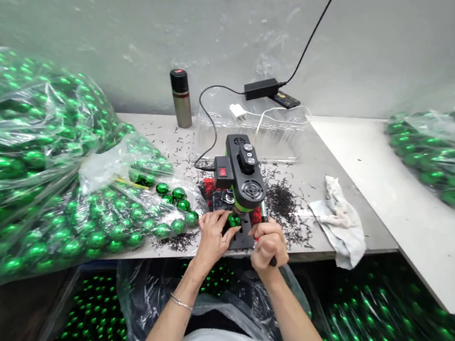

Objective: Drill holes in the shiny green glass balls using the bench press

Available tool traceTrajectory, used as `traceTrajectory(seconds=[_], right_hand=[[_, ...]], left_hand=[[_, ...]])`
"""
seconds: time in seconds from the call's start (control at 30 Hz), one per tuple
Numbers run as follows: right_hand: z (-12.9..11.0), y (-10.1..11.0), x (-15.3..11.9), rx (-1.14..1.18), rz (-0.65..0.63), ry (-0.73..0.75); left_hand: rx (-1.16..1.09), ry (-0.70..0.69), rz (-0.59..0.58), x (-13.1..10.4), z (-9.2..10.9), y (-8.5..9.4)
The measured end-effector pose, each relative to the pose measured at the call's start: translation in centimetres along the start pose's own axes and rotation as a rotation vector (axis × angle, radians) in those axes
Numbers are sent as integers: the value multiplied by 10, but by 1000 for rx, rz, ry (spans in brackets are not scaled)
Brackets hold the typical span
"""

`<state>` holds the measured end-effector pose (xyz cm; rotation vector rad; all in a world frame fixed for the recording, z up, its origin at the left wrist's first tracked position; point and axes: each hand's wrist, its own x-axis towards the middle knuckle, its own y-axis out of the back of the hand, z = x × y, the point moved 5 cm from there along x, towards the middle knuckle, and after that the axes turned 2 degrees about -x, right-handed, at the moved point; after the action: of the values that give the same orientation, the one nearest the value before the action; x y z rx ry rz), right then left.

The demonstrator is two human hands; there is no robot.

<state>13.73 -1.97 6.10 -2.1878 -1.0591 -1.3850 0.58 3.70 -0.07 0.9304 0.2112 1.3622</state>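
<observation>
My left hand pinches a shiny green ball between thumb and fingers, under the head of a small black bench machine. The ball sits at the machine's lower tip, over its black base plate. My right hand is wrapped round a black lever handle on the machine's right side. Red material shows beside the base. Several loose green balls lie at the mouth of a clear bag, just left of my left hand.
A huge clear bag of green balls fills the left side. Black scraps litter the table around the machine. Behind stand a flask and a power adapter. A white cloth hangs over the front edge. Ball-filled bins stand below.
</observation>
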Motion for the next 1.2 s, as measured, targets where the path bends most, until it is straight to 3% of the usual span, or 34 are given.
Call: traceTrajectory(seconds=[0.27,0.43,0.57,0.63,0.7,0.83,0.9,1.0,1.07,1.2], right_hand=[[3,-2,-3,21,13,14],[4,-3,-5,-1,-97,71],[-12,6,26,58,-22,-11],[-20,8,50,49,-22,-162],[-27,7,69,54,-59,-296],[-35,6,79,59,-35,-322],[-34,5,72,49,4,-312],[-31,3,61,49,36,-307],[-30,3,58,53,35,-298],[-32,4,60,51,9,-254]], left_hand=[[-11,-15,-8,1,-1,0],[-25,-27,9,3,-2,-2],[-41,-19,23,6,-1,-3],[-58,-21,30,1,1,-1],[-64,-46,26,-11,4,6],[21,-122,29,-34,5,33],[94,-100,92,-30,-6,53],[238,21,187,-4,-33,81],[343,69,113,19,-49,88],[499,21,-192,46,-59,82]])
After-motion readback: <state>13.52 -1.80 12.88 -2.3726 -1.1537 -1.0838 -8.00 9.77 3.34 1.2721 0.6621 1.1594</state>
